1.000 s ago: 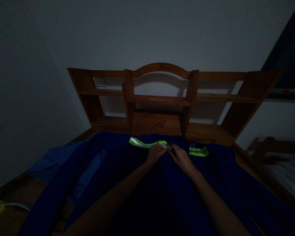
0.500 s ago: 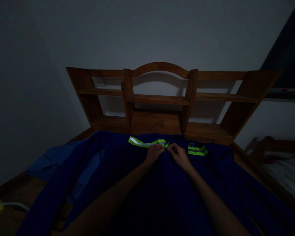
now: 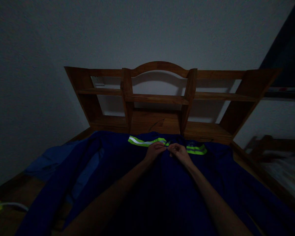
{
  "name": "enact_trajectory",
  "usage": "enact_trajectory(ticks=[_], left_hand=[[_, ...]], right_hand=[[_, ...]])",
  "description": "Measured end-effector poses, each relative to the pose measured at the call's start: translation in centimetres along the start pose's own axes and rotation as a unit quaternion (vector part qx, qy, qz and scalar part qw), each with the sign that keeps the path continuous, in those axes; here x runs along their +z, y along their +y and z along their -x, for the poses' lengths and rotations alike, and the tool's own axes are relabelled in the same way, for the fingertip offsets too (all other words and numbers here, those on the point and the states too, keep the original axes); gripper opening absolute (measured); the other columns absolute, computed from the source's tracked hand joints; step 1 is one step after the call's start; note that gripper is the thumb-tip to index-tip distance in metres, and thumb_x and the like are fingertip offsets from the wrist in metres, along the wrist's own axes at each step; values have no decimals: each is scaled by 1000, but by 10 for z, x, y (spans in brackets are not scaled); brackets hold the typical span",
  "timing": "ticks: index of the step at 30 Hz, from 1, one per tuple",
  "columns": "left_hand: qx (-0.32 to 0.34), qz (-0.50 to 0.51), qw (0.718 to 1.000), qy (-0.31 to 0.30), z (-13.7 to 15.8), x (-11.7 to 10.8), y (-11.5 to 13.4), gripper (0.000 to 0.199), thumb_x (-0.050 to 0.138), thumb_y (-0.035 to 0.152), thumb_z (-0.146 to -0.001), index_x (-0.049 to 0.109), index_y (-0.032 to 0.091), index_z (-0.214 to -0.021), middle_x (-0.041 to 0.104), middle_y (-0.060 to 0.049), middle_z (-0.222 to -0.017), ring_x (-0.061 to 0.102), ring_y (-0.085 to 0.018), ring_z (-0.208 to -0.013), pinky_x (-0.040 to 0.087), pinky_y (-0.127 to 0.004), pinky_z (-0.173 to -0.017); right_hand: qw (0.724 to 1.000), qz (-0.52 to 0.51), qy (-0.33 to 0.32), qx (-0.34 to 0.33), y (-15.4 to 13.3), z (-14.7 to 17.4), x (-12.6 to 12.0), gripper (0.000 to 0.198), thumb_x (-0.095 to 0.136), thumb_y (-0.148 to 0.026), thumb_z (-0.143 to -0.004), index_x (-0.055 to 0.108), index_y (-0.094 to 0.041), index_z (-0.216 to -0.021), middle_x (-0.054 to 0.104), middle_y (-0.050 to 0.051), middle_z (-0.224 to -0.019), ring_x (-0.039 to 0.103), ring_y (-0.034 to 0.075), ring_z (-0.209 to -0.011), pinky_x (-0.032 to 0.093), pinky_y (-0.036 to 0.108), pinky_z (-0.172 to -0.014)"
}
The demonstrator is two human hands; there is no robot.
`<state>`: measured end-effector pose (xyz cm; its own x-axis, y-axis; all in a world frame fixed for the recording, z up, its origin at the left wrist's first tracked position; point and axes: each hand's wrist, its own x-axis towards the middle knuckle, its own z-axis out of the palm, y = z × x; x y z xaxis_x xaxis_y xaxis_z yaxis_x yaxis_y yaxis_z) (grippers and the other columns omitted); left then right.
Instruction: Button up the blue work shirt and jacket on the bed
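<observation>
A dark blue work jacket (image 3: 182, 186) lies spread out before me, its sleeves reaching down on both sides. Across its chest runs a yellow-green reflective strip (image 3: 140, 141), with a shorter piece of strip (image 3: 196, 150) on the right. My left hand (image 3: 155, 151) pinches the jacket's front edge at the middle of the chest, just below the strip. Right beside it, my right hand (image 3: 179, 152) has its fingers closed on the opposite front edge. The fingertips nearly meet, and whatever small fastening lies between them is too dark to make out.
A wooden headboard with shelves (image 3: 159, 98) stands against the wall behind the jacket. Light blue cloth (image 3: 49, 160) lies under the left sleeve. A pale cable (image 3: 12, 205) is at the lower left, and white bedding (image 3: 282, 173) lies at the right.
Both hands stay at the chest opening. The fingertips have come slightly closer together, and the right-hand fingers have shifted a little. The jacket lies as before.
</observation>
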<state>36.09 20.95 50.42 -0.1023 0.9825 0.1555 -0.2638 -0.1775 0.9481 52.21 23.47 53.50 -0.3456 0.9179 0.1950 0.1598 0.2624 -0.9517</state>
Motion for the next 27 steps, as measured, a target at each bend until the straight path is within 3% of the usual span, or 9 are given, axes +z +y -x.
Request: enact_trajectory(ticks=[4, 11, 13, 18, 27], left_hand=[[-1, -37, 999, 1, 1, 2, 2, 38, 79, 38, -53, 64, 14, -78, 66, -4, -73, 58, -15, -67, 41, -23, -60], [70, -166, 983, -33, 6, 7, 2, 40, 55, 51, -75, 60, 14, -61, 53, 2, -58, 47, -12, -59, 33, -21, -55], [59, -168, 983, -38, 7, 7, 3, 42, 51, 52, -77, 59, 14, -61, 50, 3, -56, 44, -11, -56, 30, -21, -52], [4, -125, 992, -26, 5, 6, 2, 35, 51, 45, -74, 53, 15, -57, 42, 4, -50, 37, -10, -48, 26, -22, -47], [31, -129, 991, -18, 5, 6, 2, 19, 53, 33, -67, 54, 16, -57, 46, 3, -54, 43, -12, -56, 32, -22, -54]], right_hand=[[1000, -11, -7, 2, -4, 2, 0, 33, 70, -43, -67, 60, -15, -80, 58, -2, -54, 53, 11, -48, 40, 23, -51], [1000, -4, 15, 5, -8, 4, 2, 33, 68, -45, -66, 61, -15, -79, 56, -2, -51, 51, 10, -47, 37, 22, -49], [1000, 3, 11, -4, -7, 4, 2, 33, 67, -45, -68, 61, -15, -80, 56, -3, -51, 50, 10, -46, 36, 22, -49], [999, 27, -16, -36, -2, 2, 0, 34, 66, -47, -70, 61, -16, -83, 58, -2, -56, 52, 10, -49, 36, 21, -50], [998, 52, -34, -19, -1, 1, -2, 38, 62, -53, -72, 62, -17, -84, 59, -1, -55, 54, 12, -50, 39, 23, -51]])
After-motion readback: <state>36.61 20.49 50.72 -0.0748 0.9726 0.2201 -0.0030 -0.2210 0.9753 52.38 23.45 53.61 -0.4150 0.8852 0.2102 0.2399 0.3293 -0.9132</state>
